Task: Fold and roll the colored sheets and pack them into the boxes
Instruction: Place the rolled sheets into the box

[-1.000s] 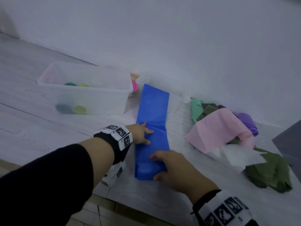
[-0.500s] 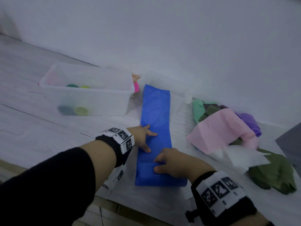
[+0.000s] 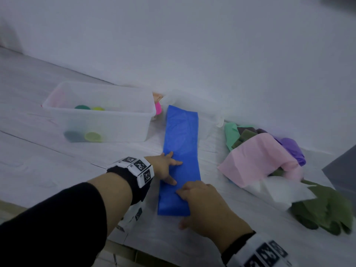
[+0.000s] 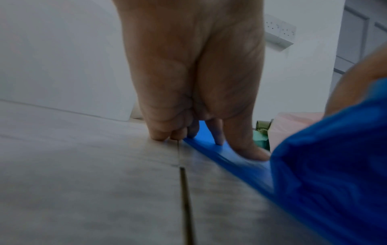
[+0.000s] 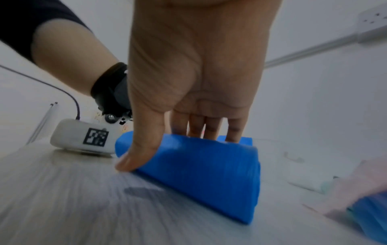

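A blue sheet [image 3: 181, 147], folded into a long narrow strip, lies on the white table and runs away from me. My left hand [image 3: 169, 170] presses on the strip's left edge about halfway along, fingers straight [image 4: 217, 137]. My right hand [image 3: 192, 207] grips the near end: its fingers lie over the top and the thumb [image 5: 134, 159] is tucked at the front edge. That end of the blue sheet [image 5: 205, 172] is lifted into a raised fold. A clear box [image 3: 119, 130] at the left holds a green roll [image 3: 82, 107] and a yellow roll [image 3: 98, 108].
A second clear box [image 3: 210, 110] stands behind the strip's far end. At the right is a loose pile of sheets: pink [image 3: 256, 162], purple [image 3: 292, 149], mint [image 3: 231, 132], white [image 3: 279, 191] and olive green [image 3: 327, 209]. The wall runs close behind.
My right hand has shifted on the strip's near end, thumb now at the front edge, and the end is narrower than half a second ago. My left hand has stayed pressed in place.
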{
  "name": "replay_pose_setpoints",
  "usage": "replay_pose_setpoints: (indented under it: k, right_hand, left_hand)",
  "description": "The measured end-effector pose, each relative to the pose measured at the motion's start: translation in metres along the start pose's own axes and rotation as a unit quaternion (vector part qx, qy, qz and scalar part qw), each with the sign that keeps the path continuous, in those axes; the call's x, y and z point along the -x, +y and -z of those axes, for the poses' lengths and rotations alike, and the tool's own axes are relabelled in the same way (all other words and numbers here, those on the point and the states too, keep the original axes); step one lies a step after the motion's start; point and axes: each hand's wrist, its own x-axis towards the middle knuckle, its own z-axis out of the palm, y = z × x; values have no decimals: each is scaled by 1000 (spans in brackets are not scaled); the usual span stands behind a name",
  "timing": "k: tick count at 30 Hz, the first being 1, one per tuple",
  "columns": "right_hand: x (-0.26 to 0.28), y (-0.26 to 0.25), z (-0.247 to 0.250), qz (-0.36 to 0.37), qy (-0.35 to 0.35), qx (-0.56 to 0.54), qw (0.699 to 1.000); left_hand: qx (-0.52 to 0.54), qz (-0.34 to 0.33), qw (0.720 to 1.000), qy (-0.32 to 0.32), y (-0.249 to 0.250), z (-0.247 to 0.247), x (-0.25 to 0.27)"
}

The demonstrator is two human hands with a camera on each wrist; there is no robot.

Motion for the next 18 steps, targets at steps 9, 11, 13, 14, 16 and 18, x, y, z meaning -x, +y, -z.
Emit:
replay_pose_setpoints:
  k: [9,11,13,14,16,18]
  right_hand:
    - [10,17,-4,-35,-75,-234,969]
    - [11,20,-5,-43,-101,-248,962]
    - [8,21,-5,-49,-116,-248,961]
    - [6,20,-4,-49,-121,-237,963]
    - [3,19,-2,-52,-133,-202,969]
    - [0,17,0,-68,-143,-158,975]
  left_hand:
    - [17,7,1000,21,0,0,3]
    - [5,1,1000,14,1,1,4]
    - [1,0,1000,7,3,1,5]
    - [-2,0,1000,7,3,1,5]
    - [-5,0,1000,8,4,1,6]
    - [-6,-1,1000,10,4,1,6]
